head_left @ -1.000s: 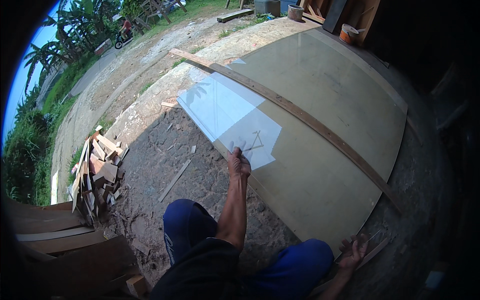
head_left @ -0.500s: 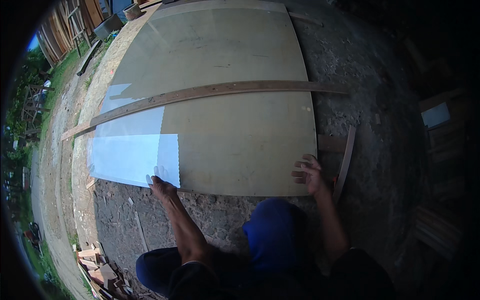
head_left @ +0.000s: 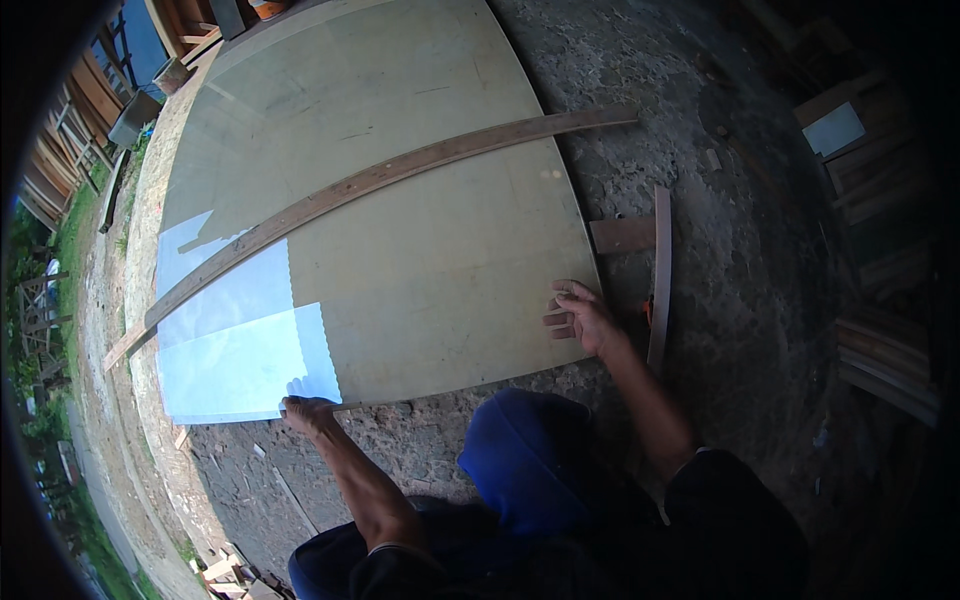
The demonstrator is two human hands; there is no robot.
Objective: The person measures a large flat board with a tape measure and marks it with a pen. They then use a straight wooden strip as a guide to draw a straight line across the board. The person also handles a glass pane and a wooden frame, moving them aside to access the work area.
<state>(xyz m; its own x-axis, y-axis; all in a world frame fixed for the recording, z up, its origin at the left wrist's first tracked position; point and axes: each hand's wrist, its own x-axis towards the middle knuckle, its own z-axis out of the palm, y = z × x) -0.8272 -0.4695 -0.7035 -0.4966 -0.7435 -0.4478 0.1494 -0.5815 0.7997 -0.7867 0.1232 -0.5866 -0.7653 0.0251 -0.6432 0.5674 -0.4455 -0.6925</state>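
Note:
A big glossy glass sheet (head_left: 430, 250) lies flat over a pale board, with bright sky reflected in its near left part. My left hand (head_left: 308, 414) is at the sheet's near edge, its fingers curled over the rim and mirrored in the surface. Over the near right corner, my right hand (head_left: 582, 318) is open, fingers spread and pointing left; whether it touches the glass I cannot tell. A long wooden batten (head_left: 370, 178) lies across the sheet from side to side, beyond both hands, its two ends sticking out past the edges.
To the right, a thin wood strip (head_left: 660, 275) and a short plank (head_left: 622, 235) lie on the rough concrete floor (head_left: 690, 130). Lumber (head_left: 885, 370) is stacked at the far right. Wood scraps (head_left: 225, 570) lie at the lower left. A grey block (head_left: 133, 118) stands at the upper left.
The view has turned, so the sheet and batten appear tilted. My left hand's fingers have curled over the near edge; my right hand stays open at the right corner.

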